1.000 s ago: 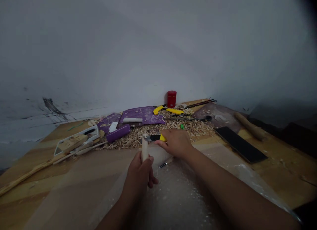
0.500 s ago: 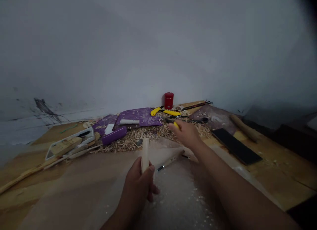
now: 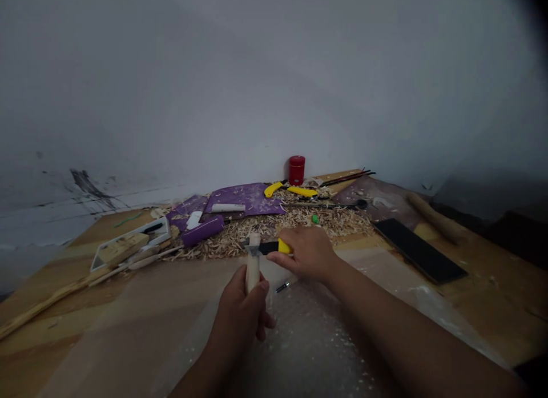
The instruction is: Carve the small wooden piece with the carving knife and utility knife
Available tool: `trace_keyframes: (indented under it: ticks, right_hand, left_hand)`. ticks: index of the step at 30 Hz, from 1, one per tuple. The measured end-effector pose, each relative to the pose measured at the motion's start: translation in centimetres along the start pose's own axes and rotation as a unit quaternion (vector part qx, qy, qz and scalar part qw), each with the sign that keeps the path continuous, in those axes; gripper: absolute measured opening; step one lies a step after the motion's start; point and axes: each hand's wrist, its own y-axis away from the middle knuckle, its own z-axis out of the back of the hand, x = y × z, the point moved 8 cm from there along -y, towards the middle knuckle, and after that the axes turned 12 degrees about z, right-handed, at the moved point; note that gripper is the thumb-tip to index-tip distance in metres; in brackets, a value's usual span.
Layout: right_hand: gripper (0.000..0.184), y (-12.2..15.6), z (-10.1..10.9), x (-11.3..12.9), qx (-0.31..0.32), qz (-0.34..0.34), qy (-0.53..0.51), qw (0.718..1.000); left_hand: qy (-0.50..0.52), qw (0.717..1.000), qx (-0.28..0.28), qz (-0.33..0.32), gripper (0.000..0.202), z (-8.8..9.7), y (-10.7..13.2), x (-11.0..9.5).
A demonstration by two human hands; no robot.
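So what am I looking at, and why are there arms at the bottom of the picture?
Those arms belong to a person wearing a camera on their head, so this one view shows what they see looking down. Their left hand holds a pale stick of wood upright. Their right hand holds a yellow-and-black utility knife up to the stick. Below them is a clear plastic sheet on a wooden tabletop. Farther away lie curly wood shavings, a purple mat and a red container.
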Motion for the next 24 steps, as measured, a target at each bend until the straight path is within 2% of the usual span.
trace_keyframes:
  ticks: [9,12,14,17,19,21,24]
  right_hand:
    - [0.056,0.1,0.0,-0.6,-0.001,-0.009,0.018,1.000]
    - [0.055,0.0,-0.2,-1.5,0.008,-0.025,0.019,0.999]
    - [0.056,0.1,0.2,-3.5,0.013,-0.063,0.025,0.998]
    - [0.065,1.2,1.5,-7.9,0.008,-0.171,0.052,0.984]
    - [0.067,1.7,2.2,-9.7,0.001,-0.214,0.068,0.974]
    - [0.063,1.6,2.1,-9.5,-0.004,-0.212,0.071,0.975]
    - [0.059,0.6,1.1,-6.9,-0.004,-0.162,0.059,0.985]
  left_hand:
    - [0.031,0.999,0.032,0.021,0.008,-0.2,0.2,0.3]
    - [0.042,0.998,0.044,0.029,0.008,-0.4,0.3,0.4]
    - [0.027,0.998,0.043,0.032,0.008,-0.4,0.6,0.4]
    - [-0.003,0.997,0.069,0.047,0.007,-0.8,1.2,0.7]
    - [0.004,0.996,0.067,0.052,0.007,-0.8,1.2,0.7]
    - [0.030,0.996,0.070,0.050,0.010,-0.9,1.0,0.6]
    - [0.058,0.995,0.075,0.042,0.011,-1.1,0.5,0.5]
